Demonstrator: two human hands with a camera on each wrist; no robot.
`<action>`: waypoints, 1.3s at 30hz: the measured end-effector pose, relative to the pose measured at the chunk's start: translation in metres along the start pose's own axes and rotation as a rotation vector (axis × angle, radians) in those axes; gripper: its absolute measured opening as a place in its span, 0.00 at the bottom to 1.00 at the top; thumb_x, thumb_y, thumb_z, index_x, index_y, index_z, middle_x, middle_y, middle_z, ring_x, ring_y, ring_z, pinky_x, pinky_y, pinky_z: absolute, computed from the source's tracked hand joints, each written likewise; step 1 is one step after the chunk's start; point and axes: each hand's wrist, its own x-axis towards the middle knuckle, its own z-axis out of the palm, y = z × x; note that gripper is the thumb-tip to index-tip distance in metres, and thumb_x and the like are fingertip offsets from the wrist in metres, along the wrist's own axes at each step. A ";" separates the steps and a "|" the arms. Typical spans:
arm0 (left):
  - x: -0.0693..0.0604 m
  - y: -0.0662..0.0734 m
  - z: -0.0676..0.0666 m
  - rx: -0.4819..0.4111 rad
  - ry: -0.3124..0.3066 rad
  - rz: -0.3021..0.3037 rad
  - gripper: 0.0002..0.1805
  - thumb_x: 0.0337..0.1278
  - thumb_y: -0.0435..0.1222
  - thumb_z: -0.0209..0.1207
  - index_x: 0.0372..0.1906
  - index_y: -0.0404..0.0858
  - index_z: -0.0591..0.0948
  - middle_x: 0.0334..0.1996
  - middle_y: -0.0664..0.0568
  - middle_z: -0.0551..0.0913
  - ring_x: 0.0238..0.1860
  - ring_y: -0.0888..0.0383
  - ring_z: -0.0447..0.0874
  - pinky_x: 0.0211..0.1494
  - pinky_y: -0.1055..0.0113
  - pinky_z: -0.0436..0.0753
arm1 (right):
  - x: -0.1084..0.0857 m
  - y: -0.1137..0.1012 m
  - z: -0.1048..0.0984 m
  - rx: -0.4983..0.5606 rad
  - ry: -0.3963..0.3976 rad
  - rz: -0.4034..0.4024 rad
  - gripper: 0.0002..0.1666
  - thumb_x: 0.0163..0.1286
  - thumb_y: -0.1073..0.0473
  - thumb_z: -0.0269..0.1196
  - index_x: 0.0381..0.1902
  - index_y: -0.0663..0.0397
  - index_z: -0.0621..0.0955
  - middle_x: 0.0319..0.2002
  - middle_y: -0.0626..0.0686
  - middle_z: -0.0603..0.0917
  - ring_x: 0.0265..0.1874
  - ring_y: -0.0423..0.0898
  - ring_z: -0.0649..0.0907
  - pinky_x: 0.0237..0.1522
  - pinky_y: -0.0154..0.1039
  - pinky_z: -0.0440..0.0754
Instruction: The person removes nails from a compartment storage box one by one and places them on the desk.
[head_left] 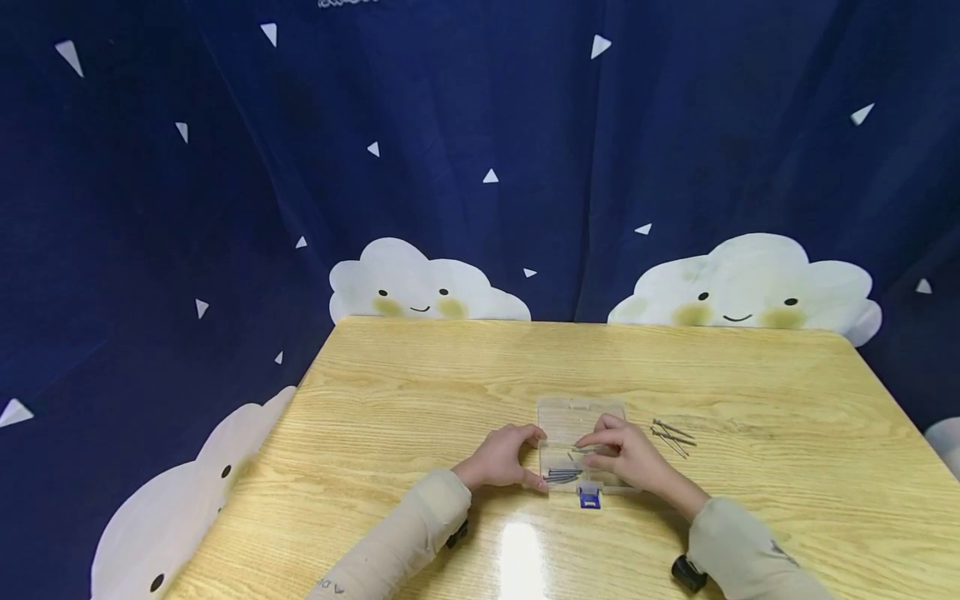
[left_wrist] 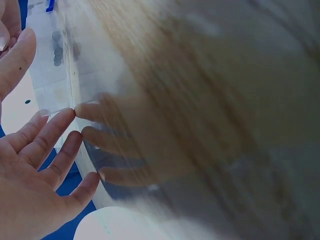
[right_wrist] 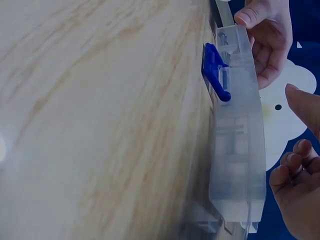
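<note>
A clear plastic box (head_left: 619, 485) with a blue latch (head_left: 590, 497) lies on the table, its lid (head_left: 558, 410) folded back. Several dark nails or screws (head_left: 562, 476) lie in its front-left compartment. My left hand (head_left: 501, 456) touches the box's left side, thumb at the front corner; its fingers (left_wrist: 48, 136) look straight and spread in the left wrist view. Over the middle of the box is my right hand (head_left: 626, 454), fingers bent, thumb apart from them. Thin metal pieces (head_left: 576, 455) show near its fingertips; no gripped piece shows in the right wrist view.
Several loose nails or screws (head_left: 673, 437) lie on the wooden table (head_left: 420, 375) to the right of the box. A dark blue curtain (head_left: 465, 100) with white clouds and triangles hangs behind the table and at its left side.
</note>
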 end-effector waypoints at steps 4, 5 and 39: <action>0.000 0.000 -0.001 0.000 0.000 0.002 0.38 0.31 0.52 0.72 0.53 0.44 0.73 0.45 0.56 0.80 0.48 0.59 0.72 0.55 0.62 0.68 | 0.004 -0.014 0.001 0.019 0.004 -0.043 0.12 0.44 0.75 0.69 0.31 0.67 0.83 0.21 0.57 0.69 0.17 0.49 0.66 0.19 0.31 0.65; 0.000 0.000 -0.001 0.001 0.000 0.003 0.38 0.31 0.52 0.72 0.53 0.44 0.73 0.45 0.56 0.80 0.48 0.59 0.72 0.55 0.61 0.68 | 0.005 -0.018 0.000 0.026 0.001 -0.049 0.12 0.44 0.75 0.69 0.31 0.67 0.83 0.21 0.57 0.69 0.17 0.50 0.66 0.19 0.31 0.65; -0.001 -0.002 0.000 -0.012 -0.006 0.004 0.37 0.34 0.53 0.70 0.54 0.45 0.73 0.45 0.58 0.79 0.49 0.60 0.72 0.56 0.58 0.68 | 0.008 0.000 0.025 -0.020 -0.156 -0.040 0.08 0.48 0.71 0.68 0.28 0.57 0.86 0.27 0.43 0.58 0.26 0.35 0.62 0.25 0.29 0.63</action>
